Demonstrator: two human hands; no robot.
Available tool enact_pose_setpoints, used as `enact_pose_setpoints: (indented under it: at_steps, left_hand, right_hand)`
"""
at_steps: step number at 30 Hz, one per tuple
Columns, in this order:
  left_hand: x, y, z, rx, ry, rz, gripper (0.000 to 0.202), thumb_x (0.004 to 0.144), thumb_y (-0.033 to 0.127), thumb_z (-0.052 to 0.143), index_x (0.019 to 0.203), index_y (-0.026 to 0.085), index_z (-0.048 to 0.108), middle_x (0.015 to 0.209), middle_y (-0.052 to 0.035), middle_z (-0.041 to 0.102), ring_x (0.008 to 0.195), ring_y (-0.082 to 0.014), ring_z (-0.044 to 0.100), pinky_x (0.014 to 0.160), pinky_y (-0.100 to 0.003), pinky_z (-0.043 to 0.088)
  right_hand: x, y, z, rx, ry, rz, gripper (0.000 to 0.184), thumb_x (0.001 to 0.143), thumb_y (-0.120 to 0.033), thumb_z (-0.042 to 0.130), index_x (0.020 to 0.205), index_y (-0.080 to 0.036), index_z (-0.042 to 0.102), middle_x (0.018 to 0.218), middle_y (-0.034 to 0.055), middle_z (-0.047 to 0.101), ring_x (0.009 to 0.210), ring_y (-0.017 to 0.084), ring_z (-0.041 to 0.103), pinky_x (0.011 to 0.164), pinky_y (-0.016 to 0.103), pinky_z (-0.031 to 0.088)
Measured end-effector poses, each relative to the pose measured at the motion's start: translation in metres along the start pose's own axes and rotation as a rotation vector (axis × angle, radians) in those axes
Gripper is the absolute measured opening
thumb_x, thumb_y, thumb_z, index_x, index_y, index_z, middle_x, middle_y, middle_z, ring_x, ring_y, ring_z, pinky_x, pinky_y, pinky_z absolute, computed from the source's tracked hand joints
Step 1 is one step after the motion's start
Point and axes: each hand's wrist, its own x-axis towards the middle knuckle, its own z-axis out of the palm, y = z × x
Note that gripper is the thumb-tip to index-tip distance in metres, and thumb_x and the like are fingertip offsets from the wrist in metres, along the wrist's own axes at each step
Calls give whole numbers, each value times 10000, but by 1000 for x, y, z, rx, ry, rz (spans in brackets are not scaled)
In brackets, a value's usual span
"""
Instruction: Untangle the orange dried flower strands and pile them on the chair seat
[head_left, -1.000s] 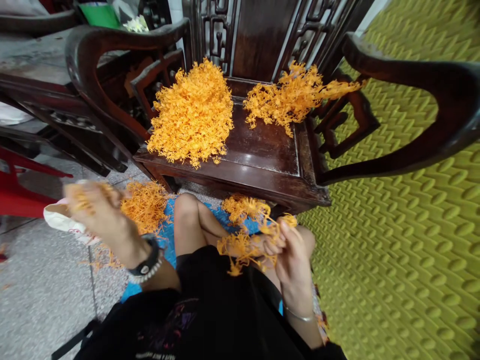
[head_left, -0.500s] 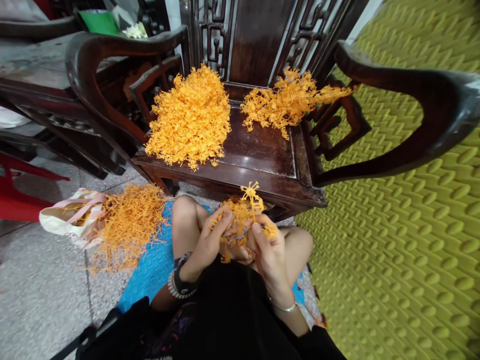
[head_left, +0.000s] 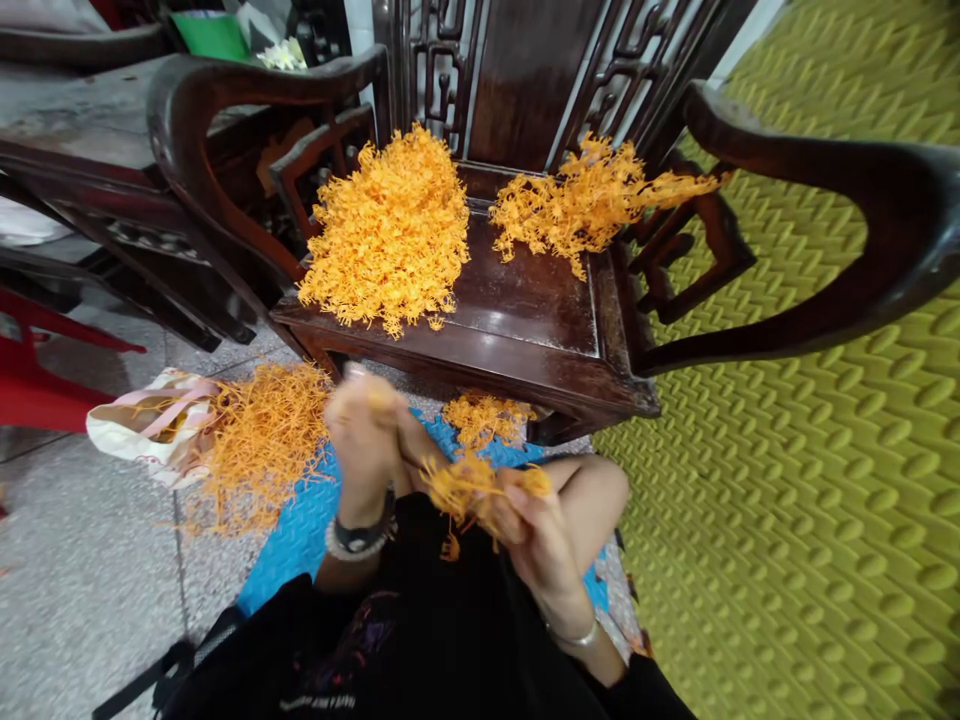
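The right hand (head_left: 545, 535) grasps an orange stringy bunch (head_left: 466, 486) nearer than the dark chair (head_left: 525, 305), long axis running left to right, loose end pointing left. The left hand (head_left: 363, 440) is blurred; its grip cannot be told.

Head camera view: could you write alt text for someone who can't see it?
A person's right hand holds a tangled orange cluster, with the blurred left hand apart from it. Ahead, a dark wooden chair bears a large orange heap and a smaller heap; a stringy orange pile lies beside a white bag on the floor.
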Motion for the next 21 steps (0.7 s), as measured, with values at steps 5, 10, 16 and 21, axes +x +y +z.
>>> enact_pose_setpoints:
  at_steps: [5, 10, 16, 21]
  left_hand:
    - [20, 13, -13, -193, 22, 1, 340, 910, 419, 566, 674, 176, 544, 547, 31, 476, 481, -87, 424, 504, -217, 412]
    - [-21, 4, 7, -180, -373, -365, 238, 926, 392, 547, 1078, 250, 663, 695, 7, 572, 516, -95, 458, 476, -218, 397]
    - [-38, 4, 9, -85, -520, -411, 525, 923, 632, 353, 960, 224, 680, 658, -23, 560, 568, -154, 513, 535, -276, 425]
    - [-32, 16, 8, 75, -774, -210, 366, 893, 499, 549, 742, 177, 637, 628, -17, 586, 569, -138, 516, 555, -257, 401]
  right_hand:
    - [-5, -4, -12, -21, 91, -49, 509, 780, -496, 693, 561, -209, 333, 464, -100, 185, 438, 69, 166, 447, 245, 161]
    - [6, 0, -1, -81, 38, -71, 560, 798, -568, 661, 555, -212, 304, 477, -96, 195, 426, 57, 144, 431, 247, 123]
    - [12, 4, -1, -191, 62, -108, 530, 831, -537, 637, 546, -206, 337, 477, -82, 250, 437, 59, 182, 425, 241, 141]
    - [13, -1, 0, -348, 18, -94, 531, 822, -543, 639, 533, -207, 347, 493, -67, 275, 452, 71, 229, 416, 237, 188]
